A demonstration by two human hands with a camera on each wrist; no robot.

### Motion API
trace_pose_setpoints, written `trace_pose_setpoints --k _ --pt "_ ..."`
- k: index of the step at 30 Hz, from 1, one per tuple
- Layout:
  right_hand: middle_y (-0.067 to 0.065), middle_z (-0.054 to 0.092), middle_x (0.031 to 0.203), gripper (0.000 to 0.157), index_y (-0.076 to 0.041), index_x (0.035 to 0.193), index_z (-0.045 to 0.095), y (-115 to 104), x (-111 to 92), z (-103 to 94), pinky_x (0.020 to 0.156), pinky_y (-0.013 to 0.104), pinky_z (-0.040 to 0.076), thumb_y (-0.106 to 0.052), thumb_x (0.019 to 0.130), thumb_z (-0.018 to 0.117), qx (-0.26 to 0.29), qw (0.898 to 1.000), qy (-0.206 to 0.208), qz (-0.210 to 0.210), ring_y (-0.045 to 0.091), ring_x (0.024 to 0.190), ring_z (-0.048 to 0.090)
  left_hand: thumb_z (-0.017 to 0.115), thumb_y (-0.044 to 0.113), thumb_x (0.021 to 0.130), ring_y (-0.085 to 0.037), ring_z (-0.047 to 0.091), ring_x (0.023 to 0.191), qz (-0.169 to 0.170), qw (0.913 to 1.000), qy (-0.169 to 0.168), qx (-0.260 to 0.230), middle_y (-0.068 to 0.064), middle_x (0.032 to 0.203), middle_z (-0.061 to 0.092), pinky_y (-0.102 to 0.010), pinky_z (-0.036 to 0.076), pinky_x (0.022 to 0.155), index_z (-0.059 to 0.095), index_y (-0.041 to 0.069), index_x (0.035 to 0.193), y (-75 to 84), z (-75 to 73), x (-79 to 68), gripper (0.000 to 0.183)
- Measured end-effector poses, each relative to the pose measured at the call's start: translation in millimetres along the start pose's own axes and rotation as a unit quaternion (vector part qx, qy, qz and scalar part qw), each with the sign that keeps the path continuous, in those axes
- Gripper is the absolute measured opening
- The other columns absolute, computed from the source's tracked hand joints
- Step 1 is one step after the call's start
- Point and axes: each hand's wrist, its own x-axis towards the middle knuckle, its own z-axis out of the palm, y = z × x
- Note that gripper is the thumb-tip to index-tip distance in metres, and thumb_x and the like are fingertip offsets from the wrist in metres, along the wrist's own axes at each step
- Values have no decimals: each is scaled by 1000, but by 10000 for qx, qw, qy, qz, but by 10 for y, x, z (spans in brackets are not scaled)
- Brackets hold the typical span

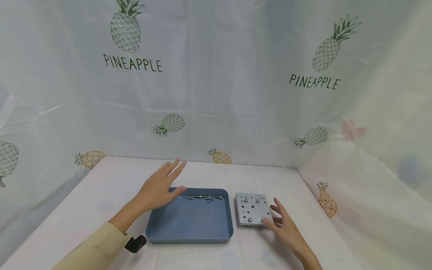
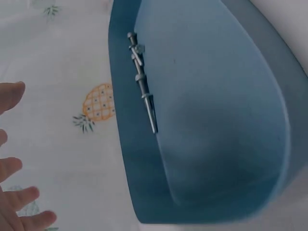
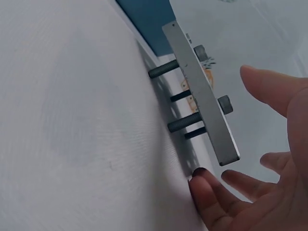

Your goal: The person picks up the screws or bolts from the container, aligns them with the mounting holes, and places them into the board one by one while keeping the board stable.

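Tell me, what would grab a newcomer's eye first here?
First, the blue tray on the table, with loose bolts lying along its far side and a left hand near its far-left corner. To the tray's right sits a metal plate with bolt heads on top, threaded shafts beneath, and a right hand by it. Behind it all hangs a pale sheet printed with pineapples.

Here the head camera is looking forward and down from the near side of the white table [image 1: 189, 258], framing widest and taking in both the blue tray [image 1: 190, 227] and the metal plate [image 1: 257, 212]. In close, the left wrist camera is peering down into that same tray, seeing it turned sideways, while the right wrist camera, low and near, is facing the shared plate edge-on and catching a bit of tray up top.
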Motion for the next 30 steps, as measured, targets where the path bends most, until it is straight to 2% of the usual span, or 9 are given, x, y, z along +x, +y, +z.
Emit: trace_pose_setpoints --k 4,8,11,15,21,30 --pt "26 40 164 101 -15 170 19 45 18 24 104 48 54 -39 95 81 164 9998 25 -120 37 129 62 72 42 101 -44 44 148 54 9984 -161 -542 -14 169 39 -70 47 105 34 19 168 86 41 72 80" --pt "29 43 160 99 -11 169 22 69 32 55 99 42 56 -34 94 83 258 9994 38 -208 35 125 64 72 36 102 -40 50 144 80 9941 -361 -1021 -11 163 47 -66 49 105 42 20 164 191 108 181 71" --pt "29 44 159 99 -10 168 24 85 42 81 94 37 56 -31 93 84 307 9994 19 -181 33 124 64 72 31 103 -35 58 135 103 9892 -540 -1362 -9 154 56 -60 52 103 50 18 160 265 183 270 62" --pt "27 45 158 97 -10 168 28 96 48 112 86 28 55 -30 92 86 332 9994 7 -106 26 116 66 71 24 103 -30 67 119 205 9808 -893 -1720 -9 144 63 -51 56 92 56 15 154 338 291 371 54" --pt "27 43 160 96 -8 167 29 97 45 128 86 24 56 -29 92 86 539 9985 -67 -37 25 116 68 71 17 103 -28 70 113 376 9709 -1359 -1937 -8 136 67 -47 56 92 63 12 146 405 416 507 44" --pt "27 37 166 97 -6 167 28 104 78 132 87 23 55 -26 92 85 778 9968 -193 -35 25 119 68 71 12 101 -24 69 103 567 9647 -1807 -1827 -13 124 72 -45 56 91 69 6 136 493 577 643 35"
